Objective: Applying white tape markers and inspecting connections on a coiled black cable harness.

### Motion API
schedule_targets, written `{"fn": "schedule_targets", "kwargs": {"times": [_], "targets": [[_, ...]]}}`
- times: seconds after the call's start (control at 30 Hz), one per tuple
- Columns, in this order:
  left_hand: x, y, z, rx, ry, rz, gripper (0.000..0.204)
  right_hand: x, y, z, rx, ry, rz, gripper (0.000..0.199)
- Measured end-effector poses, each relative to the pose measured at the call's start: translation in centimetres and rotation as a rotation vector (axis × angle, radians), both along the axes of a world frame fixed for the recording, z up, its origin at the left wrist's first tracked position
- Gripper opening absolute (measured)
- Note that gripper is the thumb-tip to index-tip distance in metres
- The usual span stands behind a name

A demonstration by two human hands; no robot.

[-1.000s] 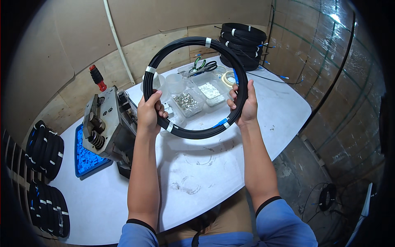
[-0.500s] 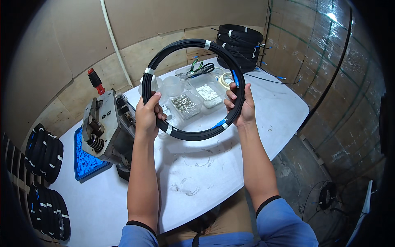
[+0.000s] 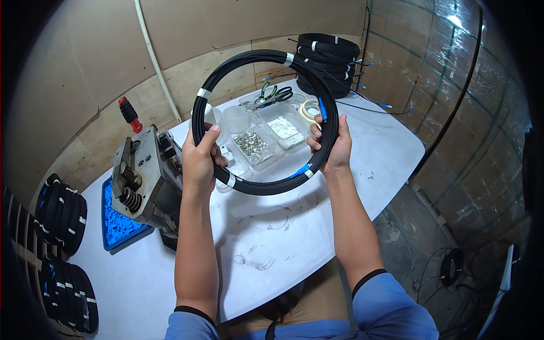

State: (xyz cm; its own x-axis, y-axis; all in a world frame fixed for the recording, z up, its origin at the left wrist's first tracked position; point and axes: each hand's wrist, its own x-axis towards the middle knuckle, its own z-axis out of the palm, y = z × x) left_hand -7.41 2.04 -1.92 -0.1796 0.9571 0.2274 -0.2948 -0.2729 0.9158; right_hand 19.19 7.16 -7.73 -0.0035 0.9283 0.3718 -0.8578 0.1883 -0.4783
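Observation:
A coil of black cable [image 3: 262,188], bound with several white bands, is held up tilted above the table. Two blue connectors show on it, one along its right side [image 3: 322,109] and one at the lower right [image 3: 301,170]. My left hand [image 3: 199,157] grips the coil's lower left, thumb on top and fingers curled round it. On the opposite side, my right hand [image 3: 336,144] wraps round the coil close to the upper connector. Through the ring I see a clear box of small metal parts [image 3: 253,146] and another of white pieces [image 3: 285,129].
A metal press [image 3: 148,175] with a red-handled lever stands left, beside a blue tray [image 3: 116,247] of blue pieces. Stacked cable coils [image 3: 326,65] sit at the back. More coils [image 3: 62,215] are at far left. Black-handled scissors [image 3: 277,95] and a tape roll [image 3: 309,109] lie behind the boxes.
The coil has spread slightly leftward and up at its top left, with my left hand shifting a little left. Both hands keep their hold.

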Motion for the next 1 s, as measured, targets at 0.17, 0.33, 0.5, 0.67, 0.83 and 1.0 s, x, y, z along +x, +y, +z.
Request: {"fn": "schedule_targets", "kwargs": {"times": [0.17,0.33,0.5,0.67,0.83,1.0], "targets": [[0.0,-0.4,0.3,0.038,0.059,0.003,0.022,0.3,0.3,-0.6,-0.010,-0.006,0.018,0.052],[0.0,-0.7,0.6,0.057,0.079,0.021,0.022,-0.4,-0.2,-0.1,-0.017,-0.020,-0.038,0.054],[-0.4,-0.5,0.6,0.044,0.038,0.042,0.022,-0.9,-0.7,0.2,-0.082,-0.032,-0.020,0.055],[-0.4,-0.2,0.4,0.039,0.041,0.044,0.022,-1.0,-0.4,0.1,-0.102,-0.013,-0.032,0.054],[-0.2,-0.3,0.3,0.025,0.023,0.035,0.021,-0.2,0.2,-0.5,-0.038,0.012,0.033,0.051],[-0.3,-0.3,0.3,0.024,0.027,0.024,0.021,-0.1,0.2,-0.6,-0.003,0.055,0.075,0.049]]}}
